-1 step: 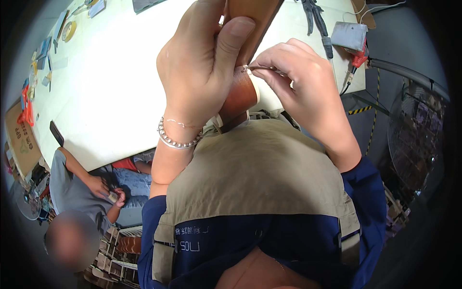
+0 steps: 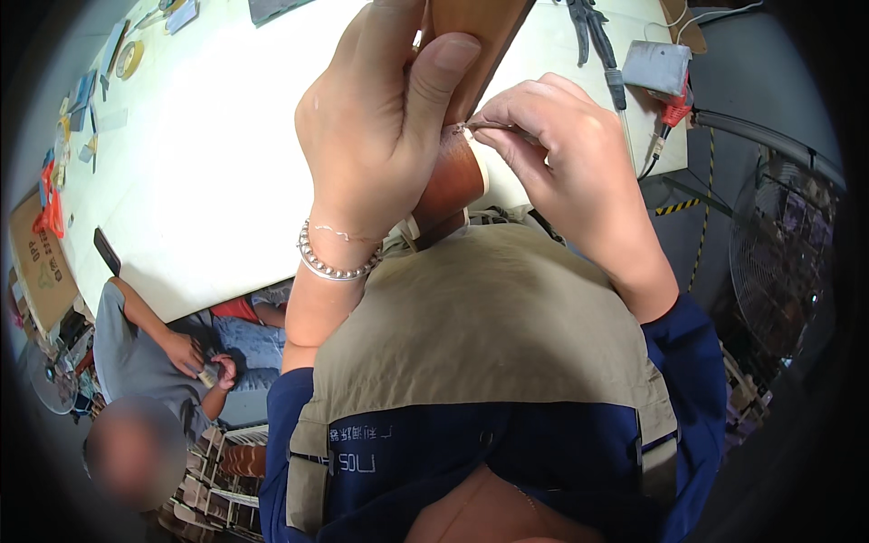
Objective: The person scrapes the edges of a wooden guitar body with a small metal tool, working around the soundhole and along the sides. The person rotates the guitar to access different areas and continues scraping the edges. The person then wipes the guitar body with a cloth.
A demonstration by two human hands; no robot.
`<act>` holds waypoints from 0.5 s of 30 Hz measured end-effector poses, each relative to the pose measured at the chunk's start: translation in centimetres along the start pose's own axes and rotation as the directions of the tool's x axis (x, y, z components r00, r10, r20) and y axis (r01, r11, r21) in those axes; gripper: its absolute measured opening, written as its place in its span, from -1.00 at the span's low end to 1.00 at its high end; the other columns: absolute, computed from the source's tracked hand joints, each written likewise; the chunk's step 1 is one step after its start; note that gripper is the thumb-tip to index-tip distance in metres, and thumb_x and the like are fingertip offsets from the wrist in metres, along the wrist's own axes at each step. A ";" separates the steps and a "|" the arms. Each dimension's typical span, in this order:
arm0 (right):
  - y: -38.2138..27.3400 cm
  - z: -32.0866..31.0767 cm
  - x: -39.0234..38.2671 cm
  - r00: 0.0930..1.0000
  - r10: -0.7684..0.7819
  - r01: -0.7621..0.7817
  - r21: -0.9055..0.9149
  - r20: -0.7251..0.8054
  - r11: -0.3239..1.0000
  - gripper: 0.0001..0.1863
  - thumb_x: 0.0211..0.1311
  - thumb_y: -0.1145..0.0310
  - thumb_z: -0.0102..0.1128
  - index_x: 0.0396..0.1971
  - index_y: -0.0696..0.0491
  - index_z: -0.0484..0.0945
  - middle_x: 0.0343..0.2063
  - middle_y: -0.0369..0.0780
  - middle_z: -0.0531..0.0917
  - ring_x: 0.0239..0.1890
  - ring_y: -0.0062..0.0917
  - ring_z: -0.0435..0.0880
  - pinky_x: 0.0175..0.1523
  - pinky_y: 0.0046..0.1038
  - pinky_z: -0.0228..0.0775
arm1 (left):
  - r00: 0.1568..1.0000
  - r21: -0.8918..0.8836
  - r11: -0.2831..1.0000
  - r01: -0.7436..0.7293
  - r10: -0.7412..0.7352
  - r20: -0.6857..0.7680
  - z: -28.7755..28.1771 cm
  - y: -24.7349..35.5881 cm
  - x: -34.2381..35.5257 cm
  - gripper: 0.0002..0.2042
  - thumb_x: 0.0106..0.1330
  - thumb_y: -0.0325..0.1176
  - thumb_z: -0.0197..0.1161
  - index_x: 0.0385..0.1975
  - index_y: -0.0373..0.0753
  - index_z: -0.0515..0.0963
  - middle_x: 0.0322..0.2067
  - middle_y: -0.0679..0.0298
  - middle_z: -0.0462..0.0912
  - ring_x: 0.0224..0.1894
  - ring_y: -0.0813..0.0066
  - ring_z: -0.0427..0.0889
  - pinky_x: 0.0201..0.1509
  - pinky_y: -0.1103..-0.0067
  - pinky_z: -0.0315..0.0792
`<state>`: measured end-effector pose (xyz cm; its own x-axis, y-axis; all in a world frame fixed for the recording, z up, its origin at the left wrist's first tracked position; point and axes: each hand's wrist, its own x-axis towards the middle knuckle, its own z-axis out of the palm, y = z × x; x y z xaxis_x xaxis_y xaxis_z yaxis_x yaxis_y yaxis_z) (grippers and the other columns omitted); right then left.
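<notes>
My left hand (image 2: 367,149) is wrapped around a long brown wooden piece (image 2: 477,45), its thumb lying along the top face. Toward my body this wood widens into a reddish-brown curved end (image 2: 450,185) with pale edges, close against my apron. Between thumb and forefinger my right hand (image 2: 570,149) pinches a thin dark strip (image 2: 507,128). The strip's tip touches the wood where the long part meets the curved end. Whitish specks lie at that spot. Fingers of my left hand hide the wood's left side.
The white table (image 2: 208,172) spreads ahead. Black-handled pliers (image 2: 593,36) and a grey box (image 2: 658,68) with a red plug (image 2: 674,110) are at right. Tape (image 2: 129,59) and a phone (image 2: 107,251) are at left. A person (image 2: 163,353) sits lower left; a fan (image 2: 783,253) stands right.
My hands and the wood stay almost in place. The seated person's hands at lower left have shifted slightly.
</notes>
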<state>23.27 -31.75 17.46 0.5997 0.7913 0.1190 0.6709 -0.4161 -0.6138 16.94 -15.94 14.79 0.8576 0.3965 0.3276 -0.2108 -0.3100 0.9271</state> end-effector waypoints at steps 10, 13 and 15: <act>-0.1 -0.6 0.2 0.996 -0.082 0.084 -0.035 0.034 0.996 -0.91 0.03 0.59 0.31 -0.42 0.15 0.61 -0.45 -0.21 0.65 -0.37 -0.33 0.55 -0.25 -0.40 0.44 | 0.998 0.029 0.998 0.047 -0.046 -0.033 0.0 0.5 -0.2 -0.43 0.46 -0.24 0.01 0.34 -0.49 0.14 0.05 -0.06 0.56 0.00 0.35 0.58 0.05 0.56 0.43; -0.2 -0.8 0.2 0.999 -0.028 0.027 0.020 0.043 0.999 -0.90 0.01 0.60 0.32 -0.43 0.15 0.60 -0.45 -0.21 0.65 -0.36 -0.33 0.55 -0.24 -0.41 0.43 | 0.995 0.061 0.995 -0.085 0.088 -0.051 0.5 -1.2 0.1 -0.43 0.46 -0.25 0.01 0.35 -0.49 0.14 0.03 -0.05 0.57 -0.04 0.36 0.59 0.01 0.56 0.44; -0.3 -0.4 0.2 0.999 -0.019 0.020 -0.028 0.028 0.999 -0.88 -0.01 0.60 0.32 -0.43 0.14 0.60 -0.45 -0.23 0.65 -0.36 -0.35 0.55 -0.24 -0.42 0.43 | 0.998 0.042 0.997 -0.058 0.058 -0.011 0.1 -0.5 0.1 -0.43 0.46 -0.26 0.00 0.35 -0.48 0.14 0.01 -0.02 0.58 -0.11 0.40 0.60 -0.04 0.58 0.45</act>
<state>23.39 -31.63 17.97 0.5747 0.8111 0.1090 0.6944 -0.4127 -0.5895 17.22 -15.84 14.34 0.8387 0.3873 0.3829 -0.2402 -0.3680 0.8983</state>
